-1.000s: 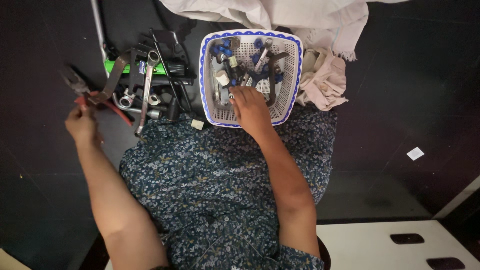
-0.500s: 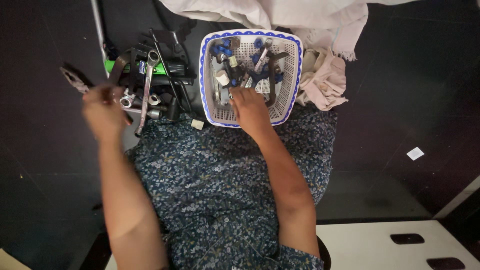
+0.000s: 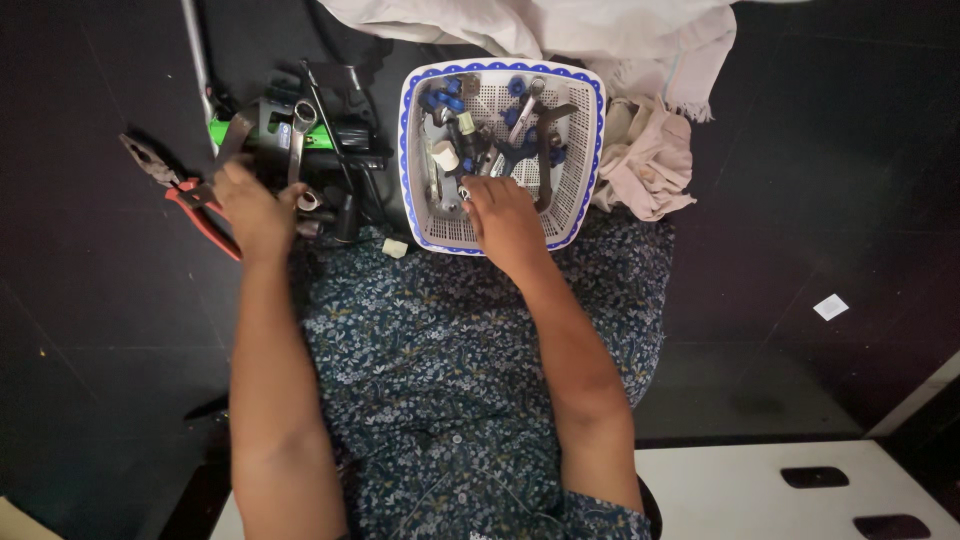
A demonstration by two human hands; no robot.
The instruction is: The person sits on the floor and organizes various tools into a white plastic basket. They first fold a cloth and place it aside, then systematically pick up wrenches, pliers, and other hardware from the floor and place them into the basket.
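Fingers [image 3: 478, 192] of right hand [image 3: 505, 220] buried in basket [image 3: 590, 150]; grasp unclear.

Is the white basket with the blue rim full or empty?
Partly full: the basket holds blue-handled tools, with bare mesh floor showing. The right hand reaches into it.

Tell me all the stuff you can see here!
basket: one, white with blue rim, front centre, holds small tools and blue parts
pliers: one, red handles, on the floor at left
tool pile: one heap, dark metal and green, beside the basket
cloths: pale, behind and right of the basket
left hand: over the tool pile
right hand: inside the basket, on small parts
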